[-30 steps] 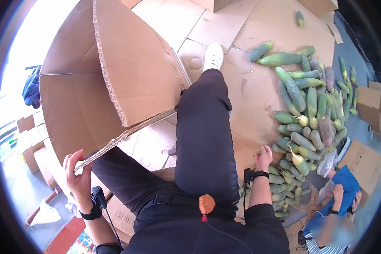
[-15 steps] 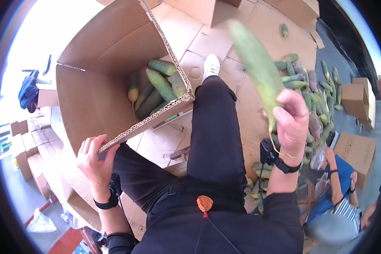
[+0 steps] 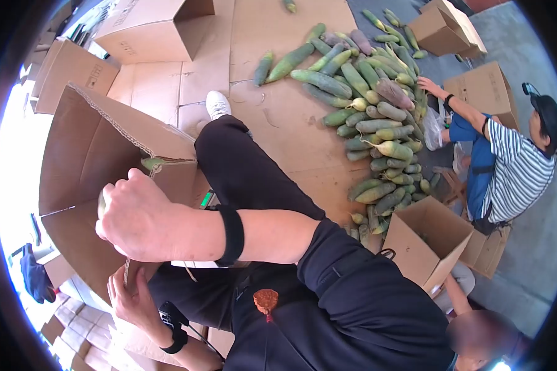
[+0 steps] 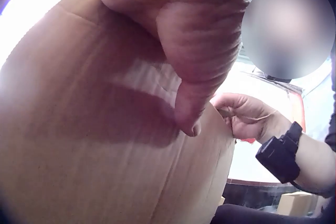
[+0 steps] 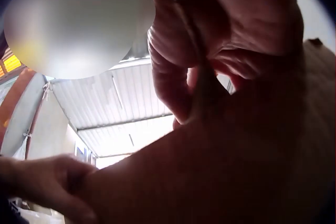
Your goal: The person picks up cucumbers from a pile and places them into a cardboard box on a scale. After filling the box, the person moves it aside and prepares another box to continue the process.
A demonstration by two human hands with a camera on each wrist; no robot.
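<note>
My right hand (image 3: 136,216) is over the near edge of a tall cardboard box (image 3: 74,167), its back to the head camera. It grips a green radish (image 3: 101,205), mostly hidden behind the fist. The thin root trails past the palm in the right wrist view. My left hand (image 3: 133,300) pinches the box's near wall, its thumb (image 4: 191,103) flat against the cardboard in the left wrist view. Another green radish (image 3: 153,162) shows inside the box past the knuckles; the rest of the inside is hidden.
A large heap of green radishes (image 3: 377,127) lies on flattened cardboard (image 3: 272,154) to the right. Beyond it sits a person in a striped shirt (image 3: 520,167). Several open cartons stand around, one (image 3: 430,241) at the near right. My leg (image 3: 260,167) stretches between box and heap.
My right hand went from the heap, lifted a green radish, and carried it left across my body to the box. The left hand stays on the box wall. The head view has turned.
</note>
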